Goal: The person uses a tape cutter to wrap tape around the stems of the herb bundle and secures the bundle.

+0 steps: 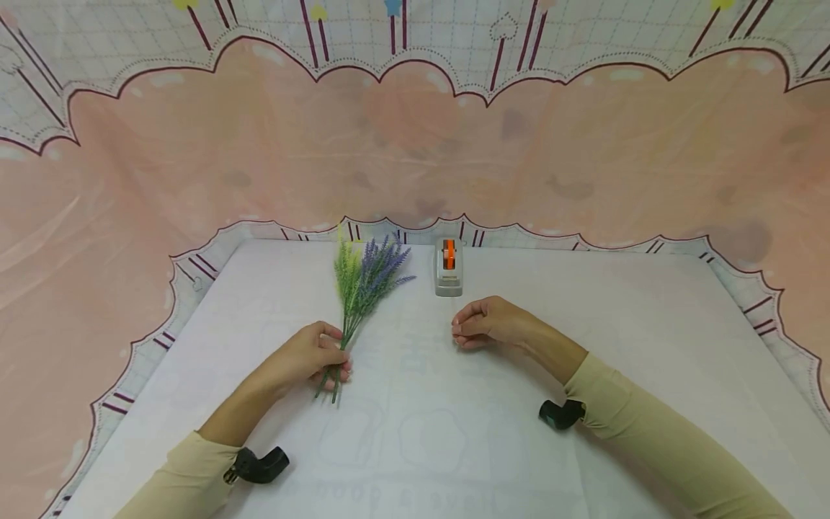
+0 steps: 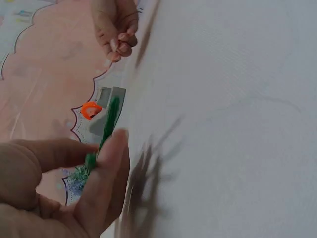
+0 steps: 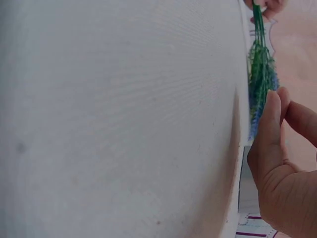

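Observation:
My left hand (image 1: 318, 353) grips the green stems of an artificial lavender bunch (image 1: 366, 281) near their lower ends. Its sprigs, yellow-green on one side and purple on the other, point toward the far edge. In the left wrist view the thumb and fingers pinch the green stems (image 2: 110, 124) just above the white surface. To the right of the bunch, my right hand (image 1: 489, 323) is held with curled fingers and thumb and fingertips together. Nothing between those fingertips can be made out clearly. Beyond it stands a grey tape dispenser (image 1: 449, 285) with an orange core, touched by neither hand.
Both hands are over a white table (image 1: 415, 461). A patterned peach-and-white cloth (image 1: 415, 144) hangs behind it and shows around its sides. Each wrist carries a black camera mount, the left one (image 1: 259, 466) and the right one (image 1: 559, 414), close to the tabletop.

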Available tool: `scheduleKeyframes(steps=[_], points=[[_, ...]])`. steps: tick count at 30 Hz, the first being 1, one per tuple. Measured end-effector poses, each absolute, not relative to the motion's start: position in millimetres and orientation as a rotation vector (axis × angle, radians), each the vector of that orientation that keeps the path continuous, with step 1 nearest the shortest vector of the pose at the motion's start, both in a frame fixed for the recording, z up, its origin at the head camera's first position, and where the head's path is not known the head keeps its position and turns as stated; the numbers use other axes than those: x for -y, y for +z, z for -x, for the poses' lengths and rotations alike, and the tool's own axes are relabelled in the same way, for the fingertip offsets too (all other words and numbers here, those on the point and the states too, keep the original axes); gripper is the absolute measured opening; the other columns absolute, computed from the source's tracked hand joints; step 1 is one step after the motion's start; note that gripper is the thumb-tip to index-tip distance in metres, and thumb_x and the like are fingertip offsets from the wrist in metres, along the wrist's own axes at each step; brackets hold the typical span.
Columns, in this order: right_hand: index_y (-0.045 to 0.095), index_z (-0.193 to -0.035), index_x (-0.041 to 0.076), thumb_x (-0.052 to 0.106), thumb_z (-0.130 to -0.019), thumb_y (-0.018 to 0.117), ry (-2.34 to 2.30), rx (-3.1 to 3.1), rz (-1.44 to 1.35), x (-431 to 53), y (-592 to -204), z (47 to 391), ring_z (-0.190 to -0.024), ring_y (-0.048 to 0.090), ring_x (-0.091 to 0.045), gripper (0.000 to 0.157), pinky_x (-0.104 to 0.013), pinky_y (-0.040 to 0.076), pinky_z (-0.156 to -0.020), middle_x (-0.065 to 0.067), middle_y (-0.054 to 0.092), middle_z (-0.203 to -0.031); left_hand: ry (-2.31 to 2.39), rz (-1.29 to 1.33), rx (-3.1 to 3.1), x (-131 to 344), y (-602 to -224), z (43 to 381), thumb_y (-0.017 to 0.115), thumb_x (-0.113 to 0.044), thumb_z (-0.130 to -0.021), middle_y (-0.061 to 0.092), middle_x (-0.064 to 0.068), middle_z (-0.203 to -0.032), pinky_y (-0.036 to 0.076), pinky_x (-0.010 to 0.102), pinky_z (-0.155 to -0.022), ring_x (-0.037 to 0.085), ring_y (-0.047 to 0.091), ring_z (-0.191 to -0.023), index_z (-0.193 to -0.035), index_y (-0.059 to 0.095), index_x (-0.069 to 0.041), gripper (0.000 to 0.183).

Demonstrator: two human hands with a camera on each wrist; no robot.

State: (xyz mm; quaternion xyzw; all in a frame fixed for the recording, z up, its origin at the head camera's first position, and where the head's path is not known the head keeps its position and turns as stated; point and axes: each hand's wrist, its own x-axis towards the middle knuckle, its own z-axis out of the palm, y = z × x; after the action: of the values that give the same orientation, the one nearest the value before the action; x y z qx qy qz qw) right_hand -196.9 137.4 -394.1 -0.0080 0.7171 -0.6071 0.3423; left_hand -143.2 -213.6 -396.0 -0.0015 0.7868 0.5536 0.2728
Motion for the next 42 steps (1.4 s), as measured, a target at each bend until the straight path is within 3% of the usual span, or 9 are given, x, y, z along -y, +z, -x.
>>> scheduleKeyframes(steps=[6, 11, 16, 22, 29, 38, 42], points=[[0.060, -0.122, -0.009, 0.005, -0.098, 0.066, -1.568, -1.870, 0.042, -139.5, -393.3, 196.3, -0.082, 0.069, -0.015, 0.029, -0.028, 0.060, -0.079, -0.009, 0.073, -0.097, 1.713, -0.129, -1.684, 226.2, -398.3, 144.1, 0.046, -0.006, -0.106, 0.069, 0.017, -0.115, 0.061, 0.035, -0.080, 0.023, 0.071, -0.104, -0.153, 0.019, 0.015, 0.058], [0.060, -0.121, -0.010, 0.005, -0.097, 0.067, -1.569, -1.868, 0.060, -140.3, -394.4, 196.7, -0.081, 0.070, -0.015, 0.029, -0.028, 0.060, -0.079, -0.009, 0.073, -0.096, 1.800, -0.221, -1.503, 228.0, -401.9, 144.8, 0.042, 0.003, -0.104, 0.060, 0.023, -0.128, 0.057, 0.040, -0.093, 0.024, 0.067, -0.115, -0.155, 0.009, 0.016, 0.062], [0.060, -0.121, -0.009, 0.005, -0.097, 0.067, -1.570, -1.867, 0.056, -140.2, -394.6, 196.8, -0.081, 0.069, -0.015, 0.029, -0.027, 0.060, -0.078, -0.009, 0.073, -0.095, 1.825, -0.221, -1.497, 226.7, -405.8, 145.5, 0.043, 0.002, -0.106, 0.058, 0.020, -0.125, 0.057, 0.038, -0.091, 0.021, 0.069, -0.110, -0.155, 0.012, 0.016, 0.060], [0.061, -0.120, -0.009, 0.003, -0.097, 0.066, -1.573, -1.866, 0.055, -140.3, -394.7, 197.4, -0.082, 0.070, -0.015, 0.026, -0.027, 0.060, -0.079, -0.009, 0.073, -0.096, 1.807, -0.199, -1.555, 223.4, -407.3, 145.5, 0.055, 0.000, -0.102, 0.065, 0.011, -0.110, 0.060, 0.029, -0.077, 0.016, 0.071, -0.098, -0.146, 0.027, 0.018, 0.056], [0.061, -0.120, -0.008, 0.004, -0.097, 0.066, -1.569, -1.867, 0.041, -140.5, -395.6, 198.5, -0.082, 0.070, -0.016, 0.026, -0.028, 0.060, -0.080, -0.009, 0.074, -0.097, 1.770, -0.286, -1.565, 219.1, -407.0, 145.8, 0.057, 0.000, -0.101, 0.062, 0.009, -0.101, 0.060, 0.035, -0.076, 0.016, 0.067, -0.089, -0.134, 0.038, 0.015, 0.041], [0.061, -0.120, -0.007, 0.004, -0.098, 0.065, -1.571, -1.858, 0.041, -139.1, -395.9, 199.2, -0.082, 0.070, -0.015, 0.024, -0.028, 0.060, -0.078, -0.009, 0.074, -0.097, 1.660, -0.429, -1.684, 206.3, -400.1, 148.2, 0.064, -0.005, -0.099, 0.060, 0.018, -0.105, 0.060, 0.033, -0.070, 0.019, 0.069, -0.085, -0.127, 0.041, 0.015, 0.042], [0.061, -0.120, -0.008, 0.004, -0.099, 0.065, -1.570, -1.857, 0.051, -138.2, -396.2, 199.5, -0.082, 0.071, -0.014, 0.025, -0.027, 0.060, -0.077, -0.009, 0.074, -0.096, 1.597, -0.497, -1.761, 198.5, -396.8, 151.6, 0.064, -0.005, -0.099, 0.061, 0.027, -0.111, 0.056, 0.029, -0.065, 0.020, 0.069, -0.083, -0.122, 0.047, 0.009, 0.032]])
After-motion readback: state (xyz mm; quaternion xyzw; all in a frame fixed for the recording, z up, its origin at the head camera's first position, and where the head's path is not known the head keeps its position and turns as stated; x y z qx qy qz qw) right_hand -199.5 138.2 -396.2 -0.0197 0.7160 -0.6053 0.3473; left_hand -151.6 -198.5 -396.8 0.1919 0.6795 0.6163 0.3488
